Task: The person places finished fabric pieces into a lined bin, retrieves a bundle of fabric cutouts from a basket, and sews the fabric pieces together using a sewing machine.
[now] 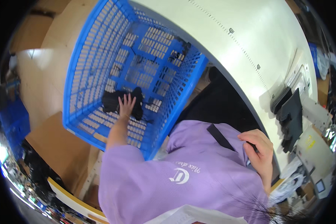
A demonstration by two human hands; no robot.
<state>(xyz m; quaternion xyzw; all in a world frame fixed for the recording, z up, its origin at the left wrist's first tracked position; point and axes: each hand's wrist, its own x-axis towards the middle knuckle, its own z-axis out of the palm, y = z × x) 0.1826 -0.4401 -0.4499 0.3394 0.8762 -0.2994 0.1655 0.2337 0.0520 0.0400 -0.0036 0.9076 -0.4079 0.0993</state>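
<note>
Purple-sleeved right hand curled against the chest, pinching one dark object | left hand, fingers spread, pressed on one black garment inside one blue plastic basket | one white worktop beyond, black pieces stacked.

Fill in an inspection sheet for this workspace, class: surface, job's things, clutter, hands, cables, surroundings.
Surface: white table, mostly bare, with a ruler line along it.
Job's things: black cloth item at the bottom of the blue plastic basket.
Clutter: stack of black pieces at the table's right end.
Hands: left hand spread on the black cloth item; right hand by the table edge, fingers curled on something dark.
Cables: nothing seen.
Surroundings: cardboard boxes beside the basket; purple shirt below.
</note>
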